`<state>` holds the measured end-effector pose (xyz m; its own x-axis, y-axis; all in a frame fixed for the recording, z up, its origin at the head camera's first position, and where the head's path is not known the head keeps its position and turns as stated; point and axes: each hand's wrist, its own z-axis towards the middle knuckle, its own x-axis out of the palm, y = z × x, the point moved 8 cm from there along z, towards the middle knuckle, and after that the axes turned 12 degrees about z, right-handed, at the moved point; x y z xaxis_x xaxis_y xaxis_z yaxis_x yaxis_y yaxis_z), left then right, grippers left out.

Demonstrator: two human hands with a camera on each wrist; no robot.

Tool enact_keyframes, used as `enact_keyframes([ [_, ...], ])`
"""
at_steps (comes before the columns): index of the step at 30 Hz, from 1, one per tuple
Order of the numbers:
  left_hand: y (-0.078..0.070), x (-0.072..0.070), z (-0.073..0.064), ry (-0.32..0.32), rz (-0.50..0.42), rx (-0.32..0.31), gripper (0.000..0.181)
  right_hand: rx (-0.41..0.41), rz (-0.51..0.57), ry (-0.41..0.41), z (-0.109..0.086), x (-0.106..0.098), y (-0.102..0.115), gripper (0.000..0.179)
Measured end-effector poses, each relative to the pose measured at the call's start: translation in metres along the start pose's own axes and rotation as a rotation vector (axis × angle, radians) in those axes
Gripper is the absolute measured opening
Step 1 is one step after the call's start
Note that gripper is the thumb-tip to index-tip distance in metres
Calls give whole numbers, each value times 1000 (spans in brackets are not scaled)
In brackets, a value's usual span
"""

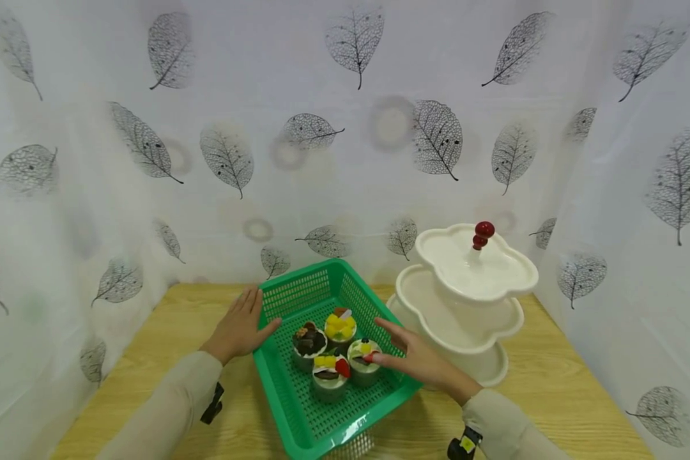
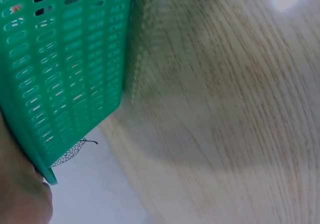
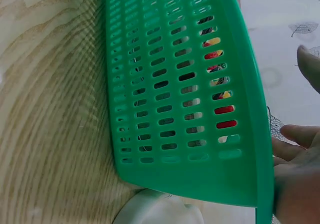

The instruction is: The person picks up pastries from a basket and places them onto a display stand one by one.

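Note:
A green plastic basket (image 1: 299, 425) sits on the wooden table and holds several cupcakes in grey-green cups. One is topped dark brown (image 1: 309, 340), another with yellow pieces (image 1: 340, 324). The two nearer ones, a front cupcake (image 1: 330, 377) and a right cupcake (image 1: 364, 359), carry fruit-like toppings with red and yellow. My left hand (image 1: 241, 326) rests on the basket's left rim, fingers straight, thumb pointing inward over it. My right hand (image 1: 422, 360) reaches over the right rim with fingers spread, the thumb overlapping the right cupcake's red topping in the head view.
A white three-tier stand (image 1: 466, 313) with scalloped trays and a red knob (image 1: 483, 233) stands just right of the basket. Behind the table (image 1: 552, 383) hangs a white curtain (image 1: 345, 191) printed with dark leaves, which also covers both sides.

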<state>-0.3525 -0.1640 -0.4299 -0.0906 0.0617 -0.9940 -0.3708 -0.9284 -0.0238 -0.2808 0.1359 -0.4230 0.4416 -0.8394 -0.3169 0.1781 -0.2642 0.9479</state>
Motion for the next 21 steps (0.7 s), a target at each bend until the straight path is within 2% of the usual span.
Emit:
enact_keyframes([
  [6,-1,0,0,-3,-4,6,85,32,-94,32,9,3,-6,83],
  [12,-2,1,1,5,13,11,85,132,-194,67,16,9,-15,96],
  [21,-2,2,1,29,22,14,86,219,-216,89,23,19,-26,99],
])
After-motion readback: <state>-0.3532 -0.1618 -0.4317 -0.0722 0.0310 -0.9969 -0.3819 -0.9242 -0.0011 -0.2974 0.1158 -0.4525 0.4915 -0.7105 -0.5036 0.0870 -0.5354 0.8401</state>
